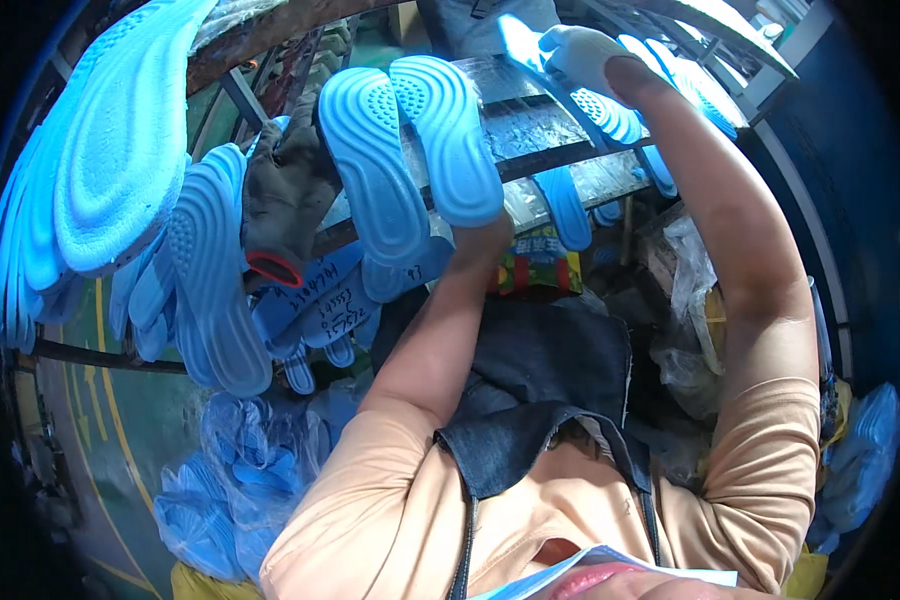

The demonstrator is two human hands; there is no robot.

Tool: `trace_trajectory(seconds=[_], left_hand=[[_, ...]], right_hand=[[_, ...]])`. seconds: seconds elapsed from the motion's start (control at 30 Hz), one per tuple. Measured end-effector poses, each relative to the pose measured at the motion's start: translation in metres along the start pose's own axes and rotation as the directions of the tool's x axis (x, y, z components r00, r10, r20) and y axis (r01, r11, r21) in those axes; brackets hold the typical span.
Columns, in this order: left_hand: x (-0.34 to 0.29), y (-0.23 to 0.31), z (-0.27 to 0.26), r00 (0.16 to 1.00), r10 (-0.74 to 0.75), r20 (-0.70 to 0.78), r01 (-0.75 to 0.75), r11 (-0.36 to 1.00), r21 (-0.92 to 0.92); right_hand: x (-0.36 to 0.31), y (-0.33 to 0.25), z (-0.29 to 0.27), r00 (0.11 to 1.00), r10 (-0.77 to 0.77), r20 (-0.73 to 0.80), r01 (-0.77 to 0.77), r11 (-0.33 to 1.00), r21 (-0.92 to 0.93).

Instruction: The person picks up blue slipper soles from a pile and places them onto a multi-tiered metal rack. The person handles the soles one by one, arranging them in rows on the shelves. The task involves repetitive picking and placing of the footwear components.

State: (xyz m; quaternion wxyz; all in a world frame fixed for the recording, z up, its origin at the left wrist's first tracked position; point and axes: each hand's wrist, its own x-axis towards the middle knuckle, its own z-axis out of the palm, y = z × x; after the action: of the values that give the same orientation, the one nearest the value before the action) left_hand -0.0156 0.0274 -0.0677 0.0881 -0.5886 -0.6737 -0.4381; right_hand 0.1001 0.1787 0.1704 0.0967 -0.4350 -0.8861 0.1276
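Observation:
A pair of light blue insoles (410, 150) with wavy ridges and raised dots stands side by side in front of me. My left forearm reaches up behind them; the left hand and its fingers are hidden there. Farther right, my right hand (582, 60), in a whitish glove, has curled fingers closed at the upper end of another blue insole (520, 45). That insole lies over a shiny wet-looking shelf (530, 125), close to a dotted insole (607, 115). A dark grey glove (288, 195) with a red cuff hangs left of the pair, no hand visible in it.
Rows of blue insoles (120, 150) hang from a rack at left. More insoles (565, 205) hang under the shelf. Pieces with handwriting (320, 300) sit below the glove. Plastic bags of blue insoles (230, 490) stand low left, another bag (860, 460) far right.

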Motion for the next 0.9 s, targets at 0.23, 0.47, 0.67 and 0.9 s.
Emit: trace_trajectory(seconds=[0.23, 0.47, 0.67, 0.9], left_hand=[[0.003, 0.0, -0.011, 0.994, 0.096, -0.043, -0.098, 0.995, -0.026], [-0.004, -0.014, 0.021, 0.994, -0.013, 0.111, -0.002, 0.991, 0.132], [0.0, -0.002, 0.014, 0.985, -0.11, 0.133, 0.099, 0.991, 0.088], [0.001, -0.001, 0.006, 1.0, 0.0, 0.004, 0.0, 1.0, -0.02]], right_hand=[[-0.105, -0.051, -0.041, 0.99, -0.014, 0.142, 0.072, 0.906, -0.417], [-0.079, -0.037, -0.023, 0.997, -0.059, 0.042, 0.069, 0.945, -0.319], [-0.002, -0.023, 0.002, 0.978, -0.197, 0.072, 0.209, 0.895, -0.394], [0.053, 0.017, 0.027, 0.983, -0.148, 0.109, 0.179, 0.904, -0.389]])
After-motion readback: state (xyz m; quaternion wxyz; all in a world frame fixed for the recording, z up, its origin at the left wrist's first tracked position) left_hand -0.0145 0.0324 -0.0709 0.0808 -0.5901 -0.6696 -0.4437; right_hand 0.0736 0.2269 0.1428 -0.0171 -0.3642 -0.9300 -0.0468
